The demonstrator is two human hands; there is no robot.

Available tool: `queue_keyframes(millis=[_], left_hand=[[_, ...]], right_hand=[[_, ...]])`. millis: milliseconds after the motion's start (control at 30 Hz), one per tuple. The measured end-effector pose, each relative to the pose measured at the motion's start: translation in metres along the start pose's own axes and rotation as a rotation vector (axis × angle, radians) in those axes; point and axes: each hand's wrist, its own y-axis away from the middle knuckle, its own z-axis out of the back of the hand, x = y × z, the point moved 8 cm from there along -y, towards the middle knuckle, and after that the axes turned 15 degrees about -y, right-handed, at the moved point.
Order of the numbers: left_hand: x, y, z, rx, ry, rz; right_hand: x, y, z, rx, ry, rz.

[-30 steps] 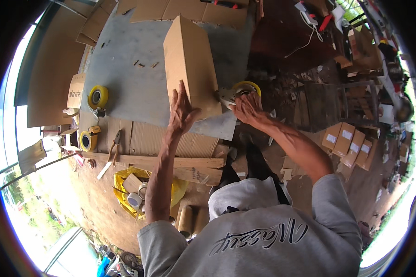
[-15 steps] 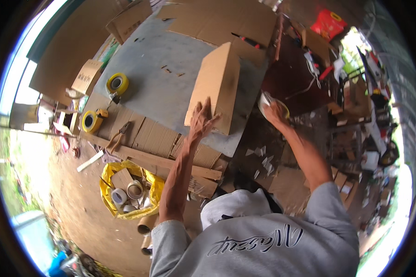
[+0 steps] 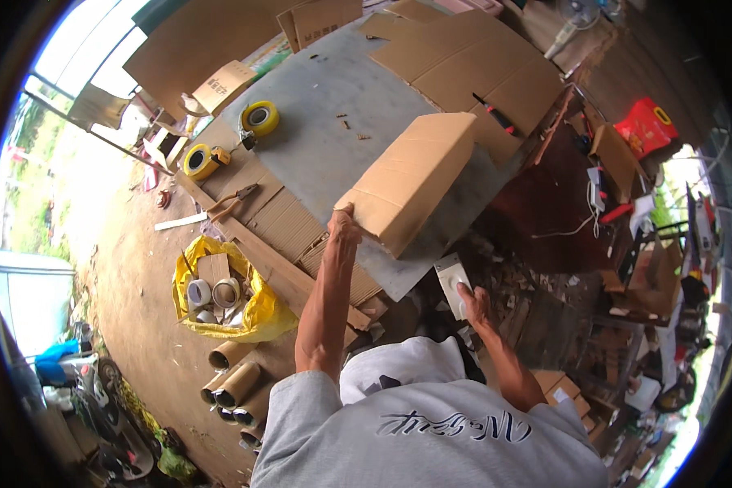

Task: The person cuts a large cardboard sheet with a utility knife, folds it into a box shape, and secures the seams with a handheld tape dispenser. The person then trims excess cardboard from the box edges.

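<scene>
A closed brown cardboard box (image 3: pixel 407 183) lies on the grey tabletop at a slant, its near end close to the table's edge. My left hand (image 3: pixel 344 224) grips that box at its near left corner, thumb on top, the other fingers mostly hidden. Off the table's near right edge, my right hand (image 3: pixel 476 305) is closed on a roll of pale tape (image 3: pixel 453 285), seen edge-on with a dark strip at its far end. Two yellow tape rolls, one (image 3: pixel 259 119) farther and one (image 3: pixel 199 161) nearer, sit on the table's left side.
Pliers (image 3: pixel 234 202) lie by the table's left edge. Flat cardboard sheets (image 3: pixel 472 61) and a red-and-black tool (image 3: pixel 496 114) are at the far side. A yellow bag (image 3: pixel 264 313) of tape rolls and cardboard tubes (image 3: pixel 234 382) stand on the floor. Clutter fills the right.
The box has turned clockwise, its far end swinging right. My left hand has shifted from its top face to its near corner. My right hand has brought the tape down and nearer the box.
</scene>
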Motion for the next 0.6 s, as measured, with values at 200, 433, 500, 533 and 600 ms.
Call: queue_keyframes(millis=[200, 433, 500, 533, 600], left_hand=[[-0.035, 0.121, -0.017, -0.095, -0.308, -0.582], [0.033, 0.205, -0.032, -0.436, -0.886, -1.376], [0.052, 0.213, -0.032, -0.497, -0.91, -1.369], [0.054, 0.213, -0.031, -0.529, -0.921, -1.368], [0.041, 0.201, -0.03, -0.518, -0.853, -1.386]], right_hand=[[0.071, -0.009, 0.047, 0.223, -0.388, 0.232], [0.126, -0.007, 0.071, 0.52, -0.468, 0.256], [0.132, -0.006, 0.071, 0.564, -0.516, 0.277], [0.139, -0.005, 0.069, 0.588, -0.541, 0.29], [0.145, -0.006, 0.065, 0.643, -0.599, 0.246]])
